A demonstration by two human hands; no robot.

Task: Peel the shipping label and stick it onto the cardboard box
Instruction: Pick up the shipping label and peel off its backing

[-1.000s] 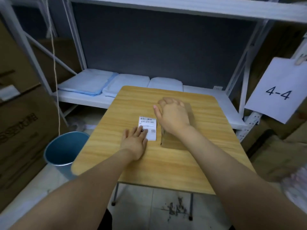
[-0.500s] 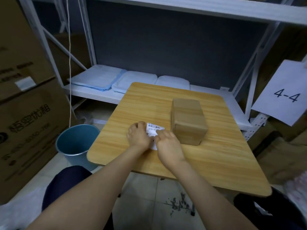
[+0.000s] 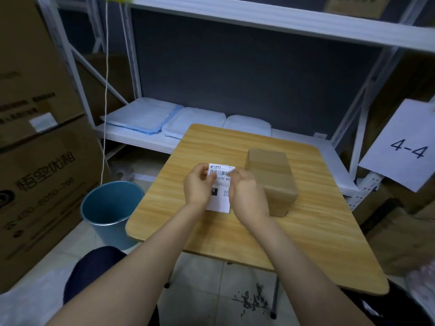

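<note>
A blue bin (image 3: 110,208) stands lower left beside the wooden table (image 3: 306,231); a "4-4" paper sign (image 3: 404,147) hangs at right.

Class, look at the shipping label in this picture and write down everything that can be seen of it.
The shipping label is a white paper rectangle, taller than wide, printed in black: a small logo and a barcode at the top, characters reading "070-A8" below, a black block lower left and a small square code. It is held up above the wooden table, printed face toward the camera. The left hand pinches its left edge; the right hand covers its right side, near the upper corner. The cardboard box stands to its right.
</note>
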